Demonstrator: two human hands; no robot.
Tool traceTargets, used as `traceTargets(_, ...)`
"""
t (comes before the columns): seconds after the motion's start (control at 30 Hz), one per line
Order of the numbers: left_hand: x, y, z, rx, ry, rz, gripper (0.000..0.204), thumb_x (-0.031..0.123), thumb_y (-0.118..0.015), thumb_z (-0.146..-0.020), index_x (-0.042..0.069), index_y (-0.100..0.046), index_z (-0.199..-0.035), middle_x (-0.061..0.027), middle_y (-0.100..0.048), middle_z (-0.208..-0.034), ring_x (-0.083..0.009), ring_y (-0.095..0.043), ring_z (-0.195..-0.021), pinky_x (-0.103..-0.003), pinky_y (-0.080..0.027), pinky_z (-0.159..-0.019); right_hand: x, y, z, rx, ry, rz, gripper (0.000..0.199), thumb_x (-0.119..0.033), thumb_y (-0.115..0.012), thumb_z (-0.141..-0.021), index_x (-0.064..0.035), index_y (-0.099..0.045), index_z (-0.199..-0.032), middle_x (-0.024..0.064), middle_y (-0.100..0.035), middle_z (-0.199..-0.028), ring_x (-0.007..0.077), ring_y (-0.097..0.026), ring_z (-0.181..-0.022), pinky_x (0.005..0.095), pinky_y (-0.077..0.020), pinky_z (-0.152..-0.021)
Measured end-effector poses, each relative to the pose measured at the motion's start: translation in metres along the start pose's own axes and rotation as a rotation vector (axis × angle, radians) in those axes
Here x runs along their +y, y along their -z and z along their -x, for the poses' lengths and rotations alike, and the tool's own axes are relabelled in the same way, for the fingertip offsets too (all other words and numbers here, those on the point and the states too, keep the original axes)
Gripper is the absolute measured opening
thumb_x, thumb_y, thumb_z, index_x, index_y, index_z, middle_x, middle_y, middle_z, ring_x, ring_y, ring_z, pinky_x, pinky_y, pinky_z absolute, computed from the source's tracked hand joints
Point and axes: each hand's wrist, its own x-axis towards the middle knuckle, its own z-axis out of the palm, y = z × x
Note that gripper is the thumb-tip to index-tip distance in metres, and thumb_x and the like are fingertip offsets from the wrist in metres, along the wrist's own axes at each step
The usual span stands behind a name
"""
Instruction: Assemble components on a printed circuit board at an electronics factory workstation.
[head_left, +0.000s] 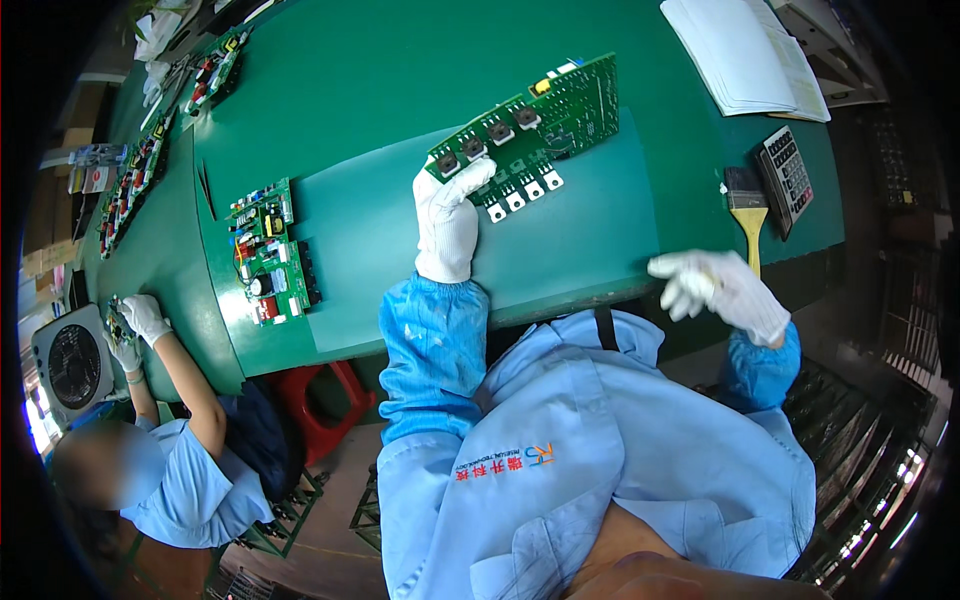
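Note:
A green circuit board with black round parts and white tabs along its near edge lies on the green table mat. My left hand, in a white glove, grips the board's left corner. My right hand, also gloved, hovers off the table's near edge at the right, fingers loosely spread and holding nothing. It is close to the yellow handle of a paintbrush.
A second populated board lies left on the mat. A calculator and a paper stack sit at the right. A co-worker's gloved hands hold a small board at far left, near a fan; more boards line that side.

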Motion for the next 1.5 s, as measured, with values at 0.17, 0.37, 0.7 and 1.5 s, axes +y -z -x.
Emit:
traceTargets(0.17, 0.017, -0.006, 0.0, -0.132, 0.006, 0.223, 0.024, 0.002, -0.061, -0.085, -0.002, -0.066, -0.108, -0.0064, -0.067, -0.096, -0.0133, -0.061, -0.088, -0.028, -0.047, -0.082, -0.011, -0.001, -0.071, 0.665, 0.176, -0.168, 0.055, -0.045, -0.042, -0.1, -0.005, -0.049, -0.137, 0.0161, -0.061, -0.122, 0.017, -0.067, -0.082, 0.0225, -0.0504, -0.063)
traceTargets(0.37, 0.004, -0.002, -0.01, -0.308, -0.16, 0.213, 0.035, 0.017, -0.048, -0.094, -0.004, -0.063, -0.118, -0.0156, -0.062, -0.123, -0.0239, -0.06, -0.112, -0.034, -0.046, -0.098, -0.011, -0.013, -0.135, 0.383, 0.395, -0.484, 0.055, -0.043, -0.037, -0.101, 0.0043, -0.048, -0.126, 0.0216, -0.068, -0.1, 0.0164, -0.064, -0.07, 0.0236, -0.0481, -0.057)
traceTargets(0.7, -0.001, -0.003, -0.016, -0.384, -0.209, 0.086, 0.036, 0.026, -0.054, -0.092, -0.001, -0.067, -0.112, -0.0179, -0.059, -0.126, -0.0258, -0.058, -0.114, -0.035, -0.047, -0.097, 0.031, 0.005, -0.159, 0.158, 0.496, -0.949, 0.04, -0.028, -0.049, -0.1, 0.0032, -0.048, -0.124, 0.0182, -0.063, -0.108, 0.0229, -0.067, -0.081, 0.0276, -0.0538, -0.064)
traceTargets(1.5, 0.009, -0.005, -0.01, -0.1, 0.345, 0.619, 0.041, 0.027, -0.056, -0.094, 0.002, -0.054, -0.126, -0.0118, -0.062, -0.117, -0.0222, -0.063, -0.104, -0.039, -0.053, -0.089, 0.019, 0.001, -0.151, 0.233, 0.415, -0.881, 0.031, -0.034, -0.047, -0.1, -0.0042, -0.057, -0.104, 0.0022, -0.055, -0.07, 0.0086, -0.048, -0.051, 0.0209, -0.0353, -0.044)
